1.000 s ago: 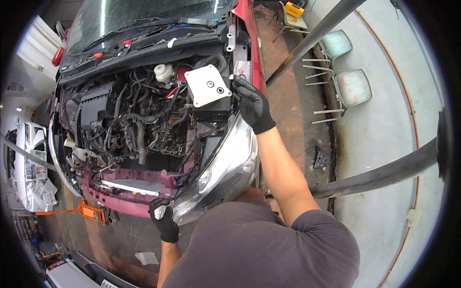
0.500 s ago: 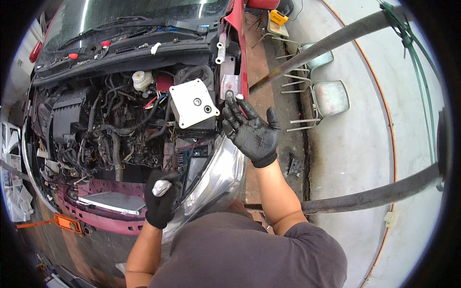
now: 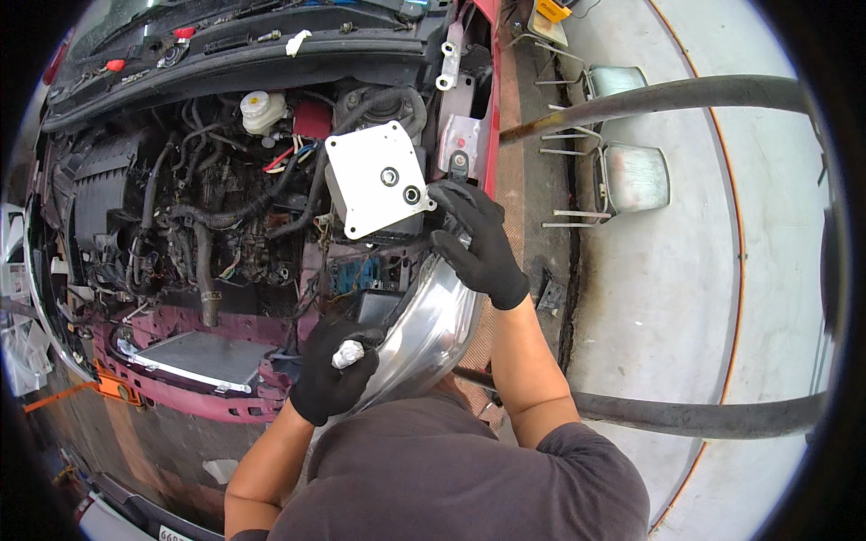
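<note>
My left hand [image 3: 332,371], in a black glove, is closed around a small crumpled white-silver tube-like object [image 3: 347,353], mostly hidden by the fingers. It is over the inner edge of the headlight [image 3: 442,311]. My right hand [image 3: 483,239], also black-gloved, has its back turned up and fingers stretched out and apart. Its fingertips are at the right corner of a white metal plate [image 3: 365,176] with corner holes and two round ports; whether they touch it I cannot tell. The plate lies tilted over a black box in the engine bay.
Hoses and wiring fill the engine bay [image 3: 212,216], with a white fluid reservoir [image 3: 262,111] behind. A radiator [image 3: 198,362] sits at the front. Small parts lie below the windscreen. To the right are chairs [image 3: 634,176], dark bars [image 3: 686,99] and a white wall.
My right hand has turned from palm up, with a white dab on a fingertip, to palm down by the plate's corner. My left hand has shifted right with the crumpled object.
</note>
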Demonstrator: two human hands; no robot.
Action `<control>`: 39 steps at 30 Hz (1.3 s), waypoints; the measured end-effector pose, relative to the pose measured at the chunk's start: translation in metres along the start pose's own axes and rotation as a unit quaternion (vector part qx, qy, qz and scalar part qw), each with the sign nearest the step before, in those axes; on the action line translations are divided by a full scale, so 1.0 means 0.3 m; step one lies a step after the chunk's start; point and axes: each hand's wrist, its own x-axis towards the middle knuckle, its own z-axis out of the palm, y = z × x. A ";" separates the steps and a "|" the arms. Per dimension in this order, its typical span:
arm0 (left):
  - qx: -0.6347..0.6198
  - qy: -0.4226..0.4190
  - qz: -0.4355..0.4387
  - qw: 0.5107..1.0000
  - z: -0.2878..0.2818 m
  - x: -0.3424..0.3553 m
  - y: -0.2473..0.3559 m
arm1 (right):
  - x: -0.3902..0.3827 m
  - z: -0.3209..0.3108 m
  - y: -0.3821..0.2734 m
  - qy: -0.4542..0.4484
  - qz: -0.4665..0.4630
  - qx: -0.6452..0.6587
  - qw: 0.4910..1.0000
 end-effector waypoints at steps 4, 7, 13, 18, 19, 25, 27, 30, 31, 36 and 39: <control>-0.018 0.012 -0.026 0.999 -0.020 -0.023 -0.032 | 0.026 0.012 -0.020 -0.011 0.000 -0.009 1.000; -0.028 0.015 -0.048 0.998 -0.023 -0.036 -0.048 | 0.036 0.014 -0.014 -0.017 0.004 0.019 1.000; -0.059 0.025 -0.072 0.995 -0.016 -0.037 -0.062 | 0.025 0.020 -0.008 -0.025 -0.020 -0.032 0.999; -0.045 0.024 -0.051 0.997 -0.020 -0.032 -0.078 | 0.019 0.023 -0.031 -0.028 -0.012 -0.039 0.999; -0.046 0.027 -0.052 0.997 -0.019 -0.034 -0.080 | 0.012 0.026 -0.033 -0.028 -0.011 -0.041 0.999; -0.046 0.002 -0.085 0.995 -0.027 -0.048 -0.090 | -0.016 0.036 -0.049 -0.032 0.003 -0.025 0.999; -0.054 0.003 -0.086 0.995 -0.025 -0.051 -0.098 | -0.018 0.030 -0.066 -0.037 0.009 -0.003 0.999; -0.071 0.028 -0.064 0.995 -0.014 -0.051 -0.113 | -0.005 0.021 -0.055 -0.038 0.018 0.094 0.995; -0.065 0.019 -0.069 0.995 -0.020 -0.051 -0.111 | 0.002 0.017 -0.041 -0.017 0.016 0.058 0.998; -0.093 0.008 -0.102 0.990 -0.030 -0.058 -0.111 | 0.074 -0.012 0.015 0.031 -0.005 -0.068 0.997; -0.102 0.004 -0.105 0.989 -0.035 -0.060 -0.112 | 0.105 -0.020 0.035 0.001 -0.039 -0.065 0.997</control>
